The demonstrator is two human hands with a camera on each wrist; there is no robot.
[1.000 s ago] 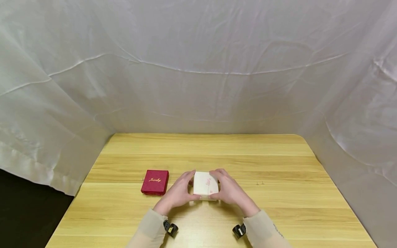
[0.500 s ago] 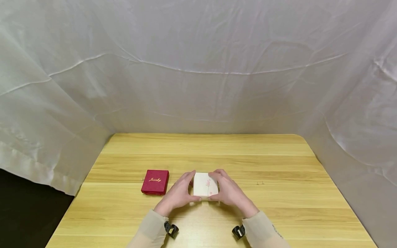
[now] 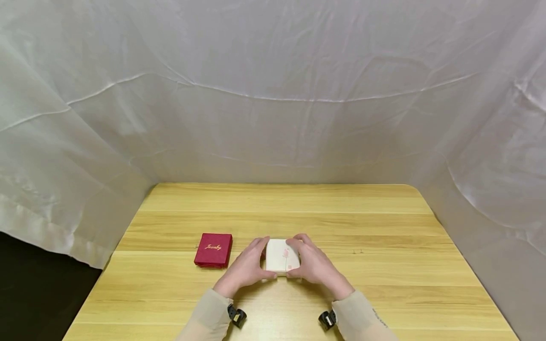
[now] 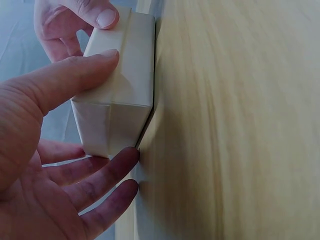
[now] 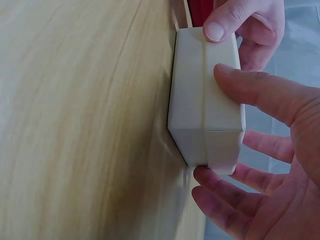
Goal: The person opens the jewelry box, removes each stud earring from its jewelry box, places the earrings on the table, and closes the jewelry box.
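A small square white box [image 3: 277, 255] with a pink flower print on top sits on the wooden table near the middle. From the left, my left hand [image 3: 245, 266] grips it, thumb on the near side and fingers round the far corner. My right hand [image 3: 316, 265] holds the opposite side in the same way. Both thumbs press on the near face of the box [image 4: 136, 60], close to the seam between lid and base. In the right wrist view that seam runs along the box [image 5: 187, 90] as a thin, narrow line. The underside is hidden.
A dark red jewelry box [image 3: 213, 250] with gold lettering lies on the table [image 3: 384, 246] to the left of my left hand. Pale cloth [image 3: 273, 142] hangs behind the table and along both sides.
The white box's top has sunk slightly and less of its near side shows. Both hands have shifted very little with it. The red jewelry box stays put.
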